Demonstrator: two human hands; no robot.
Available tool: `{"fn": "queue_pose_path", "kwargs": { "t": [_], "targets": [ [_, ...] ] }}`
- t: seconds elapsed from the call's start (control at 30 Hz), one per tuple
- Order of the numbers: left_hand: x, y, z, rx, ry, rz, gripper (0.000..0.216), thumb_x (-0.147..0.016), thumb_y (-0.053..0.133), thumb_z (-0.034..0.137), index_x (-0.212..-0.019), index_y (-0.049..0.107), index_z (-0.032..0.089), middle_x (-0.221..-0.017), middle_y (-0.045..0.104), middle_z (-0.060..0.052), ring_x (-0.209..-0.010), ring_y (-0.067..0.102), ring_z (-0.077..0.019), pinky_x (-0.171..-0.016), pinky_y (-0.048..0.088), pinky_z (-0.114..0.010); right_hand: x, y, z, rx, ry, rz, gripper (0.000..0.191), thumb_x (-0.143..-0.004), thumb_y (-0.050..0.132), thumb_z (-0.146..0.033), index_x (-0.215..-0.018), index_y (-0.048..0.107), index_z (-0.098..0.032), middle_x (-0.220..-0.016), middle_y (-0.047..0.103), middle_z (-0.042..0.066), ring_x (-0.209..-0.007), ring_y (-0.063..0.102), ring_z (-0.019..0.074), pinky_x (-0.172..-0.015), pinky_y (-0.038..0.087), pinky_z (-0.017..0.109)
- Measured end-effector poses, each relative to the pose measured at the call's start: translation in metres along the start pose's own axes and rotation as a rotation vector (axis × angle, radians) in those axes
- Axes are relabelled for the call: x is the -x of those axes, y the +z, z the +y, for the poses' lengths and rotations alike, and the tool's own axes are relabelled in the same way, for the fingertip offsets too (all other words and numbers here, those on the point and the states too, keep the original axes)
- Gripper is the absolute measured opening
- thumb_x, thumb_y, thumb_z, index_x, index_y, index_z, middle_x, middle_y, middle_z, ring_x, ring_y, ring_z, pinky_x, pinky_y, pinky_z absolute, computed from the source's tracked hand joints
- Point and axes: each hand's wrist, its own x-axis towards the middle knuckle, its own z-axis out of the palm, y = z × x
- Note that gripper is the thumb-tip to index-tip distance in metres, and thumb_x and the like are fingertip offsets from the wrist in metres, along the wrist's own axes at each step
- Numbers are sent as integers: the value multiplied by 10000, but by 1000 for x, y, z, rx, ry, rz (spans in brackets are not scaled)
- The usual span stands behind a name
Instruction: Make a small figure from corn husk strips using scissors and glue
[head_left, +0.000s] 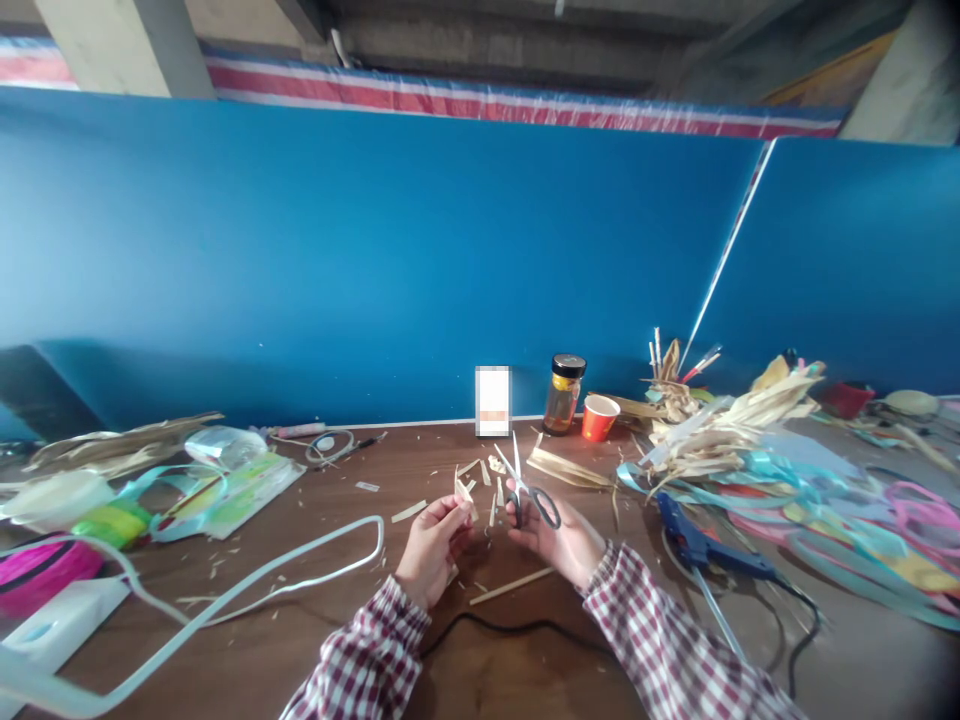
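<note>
My left hand (436, 545) pinches a small piece of dried corn husk (465, 492) between thumb and fingertips. To its right, my right hand (555, 535) has its fingers in the dark handles of a pair of scissors (531, 490). The blades point up and away and stand apart, a short way right of the husk piece. Cut husk scraps (485, 472) lie scattered on the table beyond and between the hands. A thin husk strip (512, 586) lies nearer, below the right hand.
A lidded jar (562, 398) and a red paper cup (600, 418) stand at the back. On the right are a blue glue gun (709, 545), ribbons (847, 540) and a husk pile (735, 430). A white tube frame (262, 570) and black cable (517, 626) cross the table.
</note>
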Motion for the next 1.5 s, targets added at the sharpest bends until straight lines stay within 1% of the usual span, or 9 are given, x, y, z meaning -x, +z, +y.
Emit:
{"fn": "queue_pose_path", "kwargs": {
  "t": [0.13,0.2,0.3,0.47,0.57,0.67,0.93,1.2,1.5],
  "targets": [
    [-3,-2,-1,30,7,15,247,-608,776,260,-678,586,119,-632,555,7,-533,503,-47,-501,478,-141,0,5,1,176,-90,80,459,-697,677,-381,-1116,575,-225,-933,587,33,-843,566,147,-732,499,280],
    [-4,-3,-2,39,2,18,241,-613,775,253,-688,590,118,-639,562,3,-534,510,-49,-502,483,-145,-1,6,3,319,-133,146,465,-691,681,-401,-1108,574,-224,-891,576,26,-802,563,144,-692,505,274],
    [-4,-5,-3,57,0,7,216,-636,759,244,-708,597,121,-643,566,4,-538,518,-51,-507,487,-149,-2,6,10,600,-233,186,479,-640,725,-371,-1061,577,-197,-846,572,26,-787,566,165,-668,511,291],
    [-4,-7,-5,117,-13,16,190,-637,753,220,-710,605,127,-631,569,12,-524,523,-51,-488,479,-148,4,12,18,1184,-438,149,436,-634,729,-304,-1037,597,-200,-932,588,54,-845,566,198,-766,486,338],
    [-5,-6,-6,136,-24,14,189,-631,755,217,-702,604,128,-615,573,12,-523,531,-57,-481,477,-149,8,18,16,1388,-459,108,406,-649,718,-300,-1027,605,-208,-924,603,53,-861,564,204,-783,465,332],
    [-4,-6,-7,142,-21,4,200,-626,759,221,-721,612,125,-604,574,13,-521,534,-57,-476,470,-144,11,23,13,1438,-452,86,414,-657,715,-313,-1042,599,-213,-941,618,50,-871,572,202,-785,459,317],
    [-2,-5,-6,131,-21,-9,213,-602,777,210,-684,601,122,-606,577,17,-516,537,-50,-497,473,-141,12,26,13,1396,-447,58,386,-689,694,-300,-1058,605,-229,-982,650,41,-899,593,200,-797,461,303],
    [-3,-7,-7,140,-20,-18,209,-613,772,200,-692,593,128,-633,582,20,-520,542,-47,-514,485,-146,11,26,13,1398,-420,62,437,-689,705,-308,-1111,598,-268,-928,667,4,-820,606,176,-727,466,268],
    [-1,-4,-3,138,-29,-15,211,-608,775,192,-710,605,122,-627,587,20,-538,561,-56,-516,489,-149,11,25,13,1407,-384,73,385,-717,672,-319,-1094,618,-264,-892,676,14,-796,614,189,-713,465,281]
  ]
}}
